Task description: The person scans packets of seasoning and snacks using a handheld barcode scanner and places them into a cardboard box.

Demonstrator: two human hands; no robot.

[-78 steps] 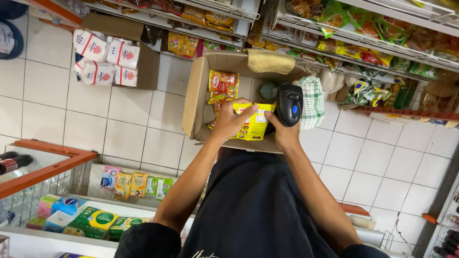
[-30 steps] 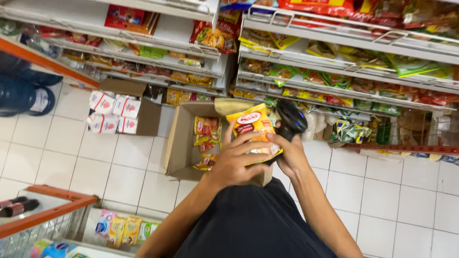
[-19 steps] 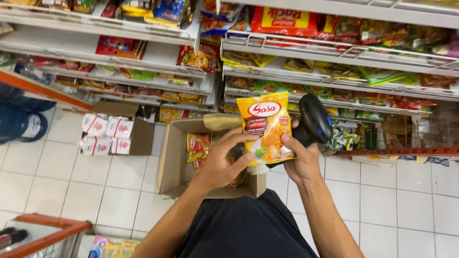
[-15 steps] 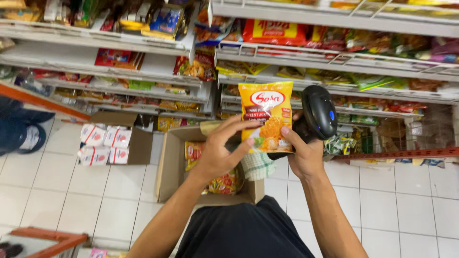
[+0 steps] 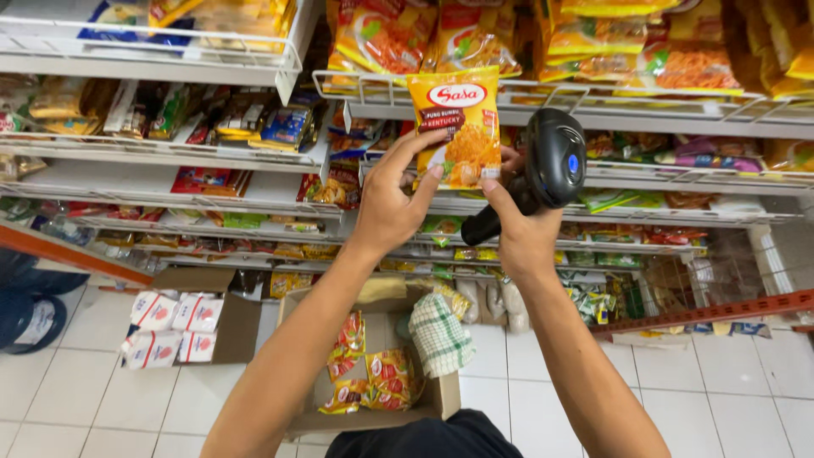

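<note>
- Two hands are raised before the wire shelf rail (image 5: 644,89), the left hand (image 5: 386,208) beside the right hand (image 5: 517,233).
- An orange-yellow seasoning packet (image 5: 455,127) is pinched by the left hand's fingers and held above both hands; its long axis is upright, top edge up, printed face toward the camera.
- A black handheld scanner (image 5: 543,170) is gripped in the closed right hand, its head beside the packet.
- An open cardboard box (image 5: 377,373) is seen far below the hands.
</note>
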